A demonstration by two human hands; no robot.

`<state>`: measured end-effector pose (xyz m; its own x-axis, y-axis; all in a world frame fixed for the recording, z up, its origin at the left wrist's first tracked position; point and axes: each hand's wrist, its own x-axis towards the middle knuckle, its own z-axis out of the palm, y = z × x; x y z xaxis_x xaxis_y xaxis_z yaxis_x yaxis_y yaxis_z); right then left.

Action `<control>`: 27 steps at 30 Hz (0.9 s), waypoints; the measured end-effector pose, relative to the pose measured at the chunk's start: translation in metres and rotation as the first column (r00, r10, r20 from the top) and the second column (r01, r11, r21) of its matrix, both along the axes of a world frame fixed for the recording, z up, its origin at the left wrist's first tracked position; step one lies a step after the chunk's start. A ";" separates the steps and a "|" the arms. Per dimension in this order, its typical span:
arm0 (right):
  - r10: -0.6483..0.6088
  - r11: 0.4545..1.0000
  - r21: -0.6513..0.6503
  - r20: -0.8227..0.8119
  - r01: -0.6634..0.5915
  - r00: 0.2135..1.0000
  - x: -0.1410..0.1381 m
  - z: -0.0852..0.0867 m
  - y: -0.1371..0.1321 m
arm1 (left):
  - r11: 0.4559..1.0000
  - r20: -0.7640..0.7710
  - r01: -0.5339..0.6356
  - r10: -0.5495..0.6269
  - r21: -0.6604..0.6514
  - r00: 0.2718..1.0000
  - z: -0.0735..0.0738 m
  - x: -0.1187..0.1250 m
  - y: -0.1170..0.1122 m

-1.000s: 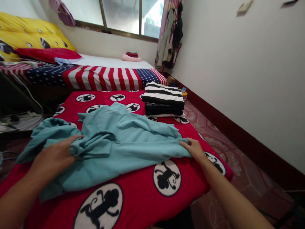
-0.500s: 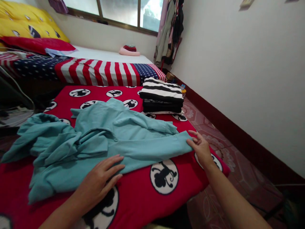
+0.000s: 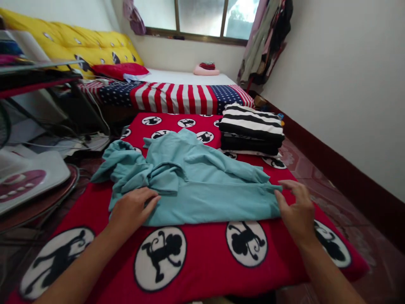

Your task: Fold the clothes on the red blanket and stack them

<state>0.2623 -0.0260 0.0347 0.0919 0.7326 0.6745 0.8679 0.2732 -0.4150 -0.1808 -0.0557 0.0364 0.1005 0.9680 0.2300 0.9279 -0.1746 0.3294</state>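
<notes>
A light teal garment (image 3: 202,200) lies spread across a red blanket with round monkey prints (image 3: 202,261). Its left part is bunched and wrinkled, while the near strip lies fairly smooth. My left hand (image 3: 134,207) rests at its near left side, fingers curled on the cloth, with the fingertips partly hidden. At the right end, my right hand (image 3: 297,207) has thumb and forefinger at the cloth's edge, pinching it. Past the garment stands a folded pile of clothes (image 3: 251,128), black-and-white striped on top, which neither hand touches.
A bed with a stars-and-stripes cover (image 3: 177,96) stands behind. To the left are a white fan base (image 3: 28,177) on a round stool and a dark stand with cables (image 3: 91,114). A white wall (image 3: 348,105) and tiled floor (image 3: 303,169) lie right.
The view has turned left, so things sit further right. The garment's near left part is gathered in and its near edge is straighter. My left hand's fingers are more curled.
</notes>
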 end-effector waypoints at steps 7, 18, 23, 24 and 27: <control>0.620 0.678 -0.263 -0.298 -0.686 0.726 -0.123 -0.006 -0.003 | 0.932 0.074 -0.292 0.282 0.214 0.957 -0.012 -0.031 -0.041; 0.714 0.627 -0.518 0.086 -0.581 0.694 -0.268 -0.001 0.026 | 0.918 0.483 -0.397 0.344 0.007 0.805 -0.031 -0.054 -0.073; 0.719 0.598 -0.491 -0.018 -0.633 0.695 -0.285 0.021 0.064 | 0.964 0.679 -0.234 0.257 -0.127 0.688 -0.022 -0.060 -0.068; 0.688 0.604 -0.405 -0.170 -0.686 0.706 -0.284 0.027 0.077 | 0.970 0.724 -0.192 0.241 -0.152 0.646 -0.019 -0.063 -0.067; 0.524 0.689 -0.108 -0.609 -0.717 0.596 -0.277 0.037 0.111 | 0.968 0.790 -0.127 0.248 -0.215 0.561 -0.015 -0.071 -0.066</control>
<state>-0.0142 0.0855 0.0721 -0.2255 0.8907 0.3947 0.1705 0.4349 -0.8842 -0.2522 -0.1212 0.0212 -0.2545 0.9671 0.0037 0.2732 0.0682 0.9595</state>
